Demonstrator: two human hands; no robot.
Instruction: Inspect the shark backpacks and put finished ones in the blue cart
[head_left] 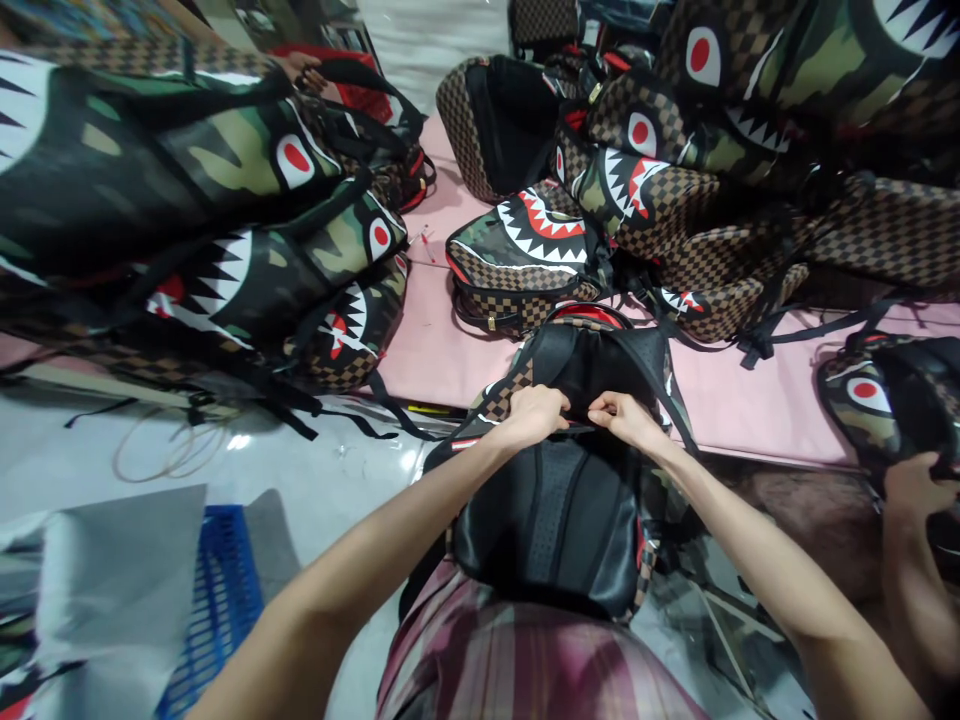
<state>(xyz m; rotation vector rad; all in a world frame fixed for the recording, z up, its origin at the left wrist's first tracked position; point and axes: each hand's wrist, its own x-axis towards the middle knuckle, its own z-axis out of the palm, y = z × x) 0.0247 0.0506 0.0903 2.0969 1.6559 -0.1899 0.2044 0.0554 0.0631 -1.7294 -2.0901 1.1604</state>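
A backpack (551, 520) with a black padded back panel leans from the table edge onto my lap, its brown checkered sides showing. My left hand (538, 412) is closed on the backpack's black fabric at the middle of its back. Just to the right, my right hand (626, 418) is closed in a pinch at the same fold, thumb and fingertips together. What lies between those fingertips is too small to make out. The two hands are a short way apart. Beyond them, a shoulder strap (651, 350) and the red-lined top (589, 316) rest on the pink table (409, 350).
Camouflage backpacks with shark faces (217, 160) are piled on the left. More checkered backpacks (660, 200) crowd the right, and one (525, 245) lies straight ahead. A co-worker's hand (919, 485) touches a backpack (870, 395) at far right. A blue crate (214, 600) stands on the floor.
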